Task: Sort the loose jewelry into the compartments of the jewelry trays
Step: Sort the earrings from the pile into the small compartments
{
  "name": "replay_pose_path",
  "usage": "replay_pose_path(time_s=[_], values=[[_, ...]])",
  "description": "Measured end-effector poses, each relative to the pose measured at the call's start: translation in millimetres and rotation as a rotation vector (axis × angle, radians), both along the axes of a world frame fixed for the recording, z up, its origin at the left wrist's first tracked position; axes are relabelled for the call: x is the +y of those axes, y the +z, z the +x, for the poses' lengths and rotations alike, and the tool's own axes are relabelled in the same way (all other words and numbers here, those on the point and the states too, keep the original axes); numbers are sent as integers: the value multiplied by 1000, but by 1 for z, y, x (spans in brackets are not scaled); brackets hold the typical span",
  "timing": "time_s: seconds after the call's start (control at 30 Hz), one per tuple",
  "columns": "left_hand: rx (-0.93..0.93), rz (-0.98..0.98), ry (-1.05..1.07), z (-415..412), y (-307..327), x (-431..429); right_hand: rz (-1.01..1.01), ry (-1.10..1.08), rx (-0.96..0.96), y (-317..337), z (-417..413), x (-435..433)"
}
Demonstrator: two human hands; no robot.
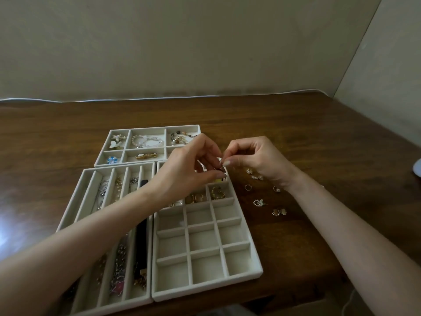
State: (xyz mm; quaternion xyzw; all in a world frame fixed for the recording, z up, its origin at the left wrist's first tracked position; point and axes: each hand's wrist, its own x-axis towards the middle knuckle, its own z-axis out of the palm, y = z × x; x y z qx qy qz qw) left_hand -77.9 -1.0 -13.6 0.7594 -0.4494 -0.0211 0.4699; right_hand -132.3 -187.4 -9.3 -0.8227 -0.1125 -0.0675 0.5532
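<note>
Jewelry piece (pixel 221 171) (small, type unclear): pinched between fingertips of left hand (pixel 189 172) and right hand (pixel 257 160), both grasping. Grid tray (pixel 205 238) far cells just beneath. Loose pieces (pixel 259 202) on counter (pixel 319 144) beside right wrist; right hand nearer.

The dark brown wooden table (pixel 296 124) carries three pale grey compartment trays (pixel 205 286) at centre-left and loose small gold jewelry pieces (pixel 258 202) at centre-right.
</note>
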Motion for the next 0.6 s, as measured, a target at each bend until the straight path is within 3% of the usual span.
replay_pose_path(time_s=[0.1,0.2,0.27,0.47,0.6], values=[[5,45,-107,-3,8,2,-38,-179,-50,5,-1,-13],[5,140,-234,-4,13,4,-366,-472,-123,3,0,-34],[21,180,-290,-4,11,3,-481,-563,-100,1,1,-44],[-135,266,-356,-3,2,2,-540,-537,13,-5,5,-47],[-181,217,-273,-1,6,3,-572,-515,62,-4,5,-51]])
